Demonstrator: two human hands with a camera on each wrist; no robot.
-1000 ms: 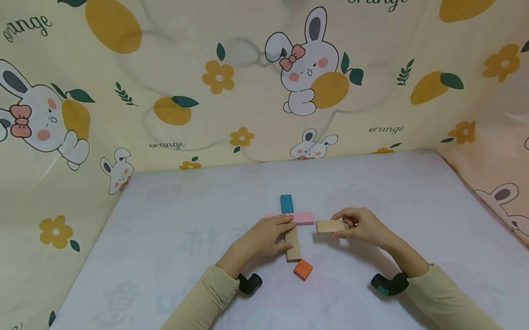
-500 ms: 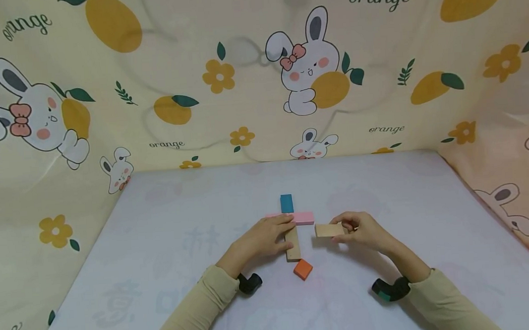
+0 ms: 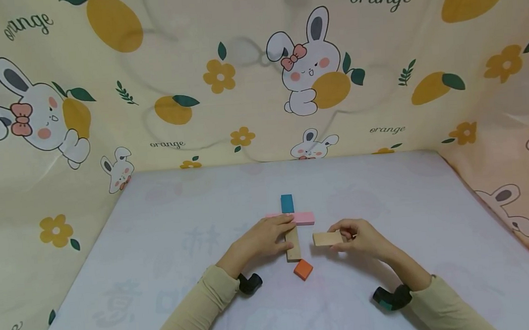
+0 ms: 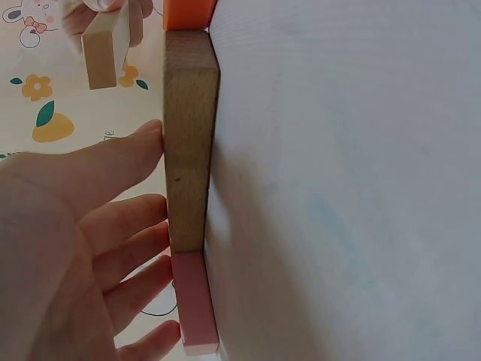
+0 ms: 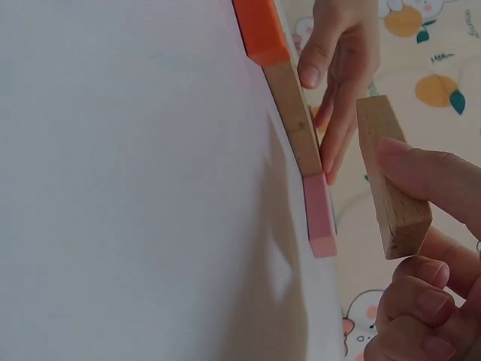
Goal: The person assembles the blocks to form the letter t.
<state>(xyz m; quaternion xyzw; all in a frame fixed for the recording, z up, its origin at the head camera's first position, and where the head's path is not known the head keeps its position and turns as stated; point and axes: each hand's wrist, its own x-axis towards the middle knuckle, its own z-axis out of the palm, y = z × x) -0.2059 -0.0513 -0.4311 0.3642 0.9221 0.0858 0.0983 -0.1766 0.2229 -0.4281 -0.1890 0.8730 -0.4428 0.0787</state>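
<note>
My left hand (image 3: 262, 237) rests its fingertips on top of a plain wooden block (image 4: 188, 150) and a pink block (image 3: 304, 218); its fingers are extended. These two lie flat, the wooden one meeting the pink one crosswise. A blue block (image 3: 287, 203) touches the pink block's far side. Against the near end of the wooden block sits an orange block (image 3: 304, 269), turned at an angle. To the right, my right hand (image 3: 362, 239) pinches a second plain wooden block (image 5: 387, 177) between thumb and fingers, raised above the table, its free end pointing left.
A white cover with faint printed characters lies over the table (image 3: 166, 201). Patterned cloth (image 3: 243, 111) with rabbits and oranges hangs behind and along both sides. Each wrist wears a black camera mount, the left mount (image 3: 251, 284) being close to the table.
My right hand has come slightly nearer and to the left, carrying its wooden block alongside the lying one. My left hand and the lying blocks stay where they were.
</note>
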